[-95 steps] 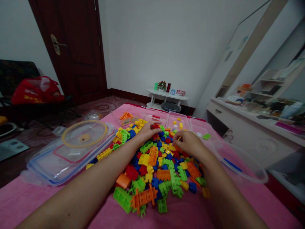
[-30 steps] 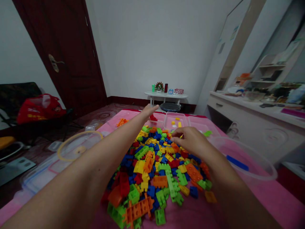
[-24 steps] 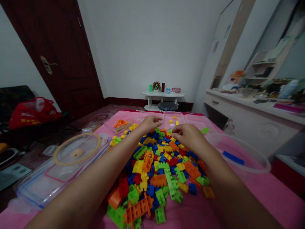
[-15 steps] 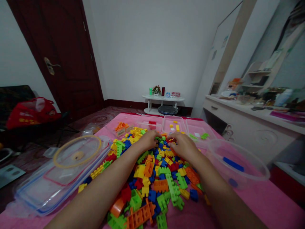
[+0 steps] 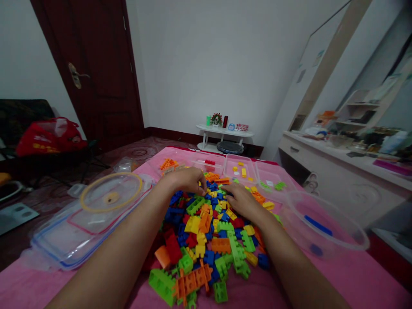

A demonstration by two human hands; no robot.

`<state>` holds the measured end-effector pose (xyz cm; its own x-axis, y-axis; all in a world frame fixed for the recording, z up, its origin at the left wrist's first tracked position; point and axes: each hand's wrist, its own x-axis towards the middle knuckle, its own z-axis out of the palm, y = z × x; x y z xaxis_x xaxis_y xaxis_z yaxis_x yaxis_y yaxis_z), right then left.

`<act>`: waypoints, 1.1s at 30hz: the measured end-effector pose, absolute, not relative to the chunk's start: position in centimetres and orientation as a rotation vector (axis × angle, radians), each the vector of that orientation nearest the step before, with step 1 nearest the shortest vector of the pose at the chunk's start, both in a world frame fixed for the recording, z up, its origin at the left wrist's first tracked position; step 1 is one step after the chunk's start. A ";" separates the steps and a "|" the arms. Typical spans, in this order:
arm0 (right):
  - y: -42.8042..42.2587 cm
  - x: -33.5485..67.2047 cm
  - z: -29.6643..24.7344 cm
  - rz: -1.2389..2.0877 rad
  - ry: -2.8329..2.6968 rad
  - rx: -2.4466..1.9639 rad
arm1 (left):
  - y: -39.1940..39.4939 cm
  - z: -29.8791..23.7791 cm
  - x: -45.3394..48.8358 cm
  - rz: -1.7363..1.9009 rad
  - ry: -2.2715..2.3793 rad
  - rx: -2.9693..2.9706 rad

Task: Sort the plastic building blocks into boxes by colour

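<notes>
A large heap of plastic building blocks [image 5: 222,245] in red, yellow, blue, green and orange covers the pink cloth in front of me. My left hand [image 5: 190,179] is over the far left of the heap, its fingers curled downward and close together; whatever they may hold is hidden. Opposite it, my right hand [image 5: 242,200] reaches low over the blocks with its fingers stretched and a little apart, touching blocks at the fingertips. Between the hands lie small blue, yellow and green blocks, with an orange block [image 5: 222,180] just beyond them.
Clear trays stand behind the heap: one with a red block [image 5: 210,162], one with yellow blocks [image 5: 243,172], one with green blocks [image 5: 280,186]. A round clear tub [image 5: 350,243] holds a blue piece at right. Stacked lids [image 5: 64,245] lie left. Orange pieces [image 5: 168,164] sit at the back left.
My left hand has shifted left and its fingers have curled downward. My right hand has spread lower over the blocks. Orange blocks now show between and beyond the hands. The view has turned slightly left.
</notes>
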<state>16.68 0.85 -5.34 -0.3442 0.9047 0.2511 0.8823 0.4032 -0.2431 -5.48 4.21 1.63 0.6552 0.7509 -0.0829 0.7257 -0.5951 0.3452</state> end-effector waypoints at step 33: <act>-0.1 17.4 -4.8 0.141 -2.097 -1.918 | 3.8 0.1 -1.7 0.964 1.007 1.604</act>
<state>17.43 -0.08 -4.80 -0.0672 0.9864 0.1498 0.9574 0.1060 -0.2685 -1.74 3.77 0.10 0.3428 0.9317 0.1199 0.1603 -0.1838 0.9698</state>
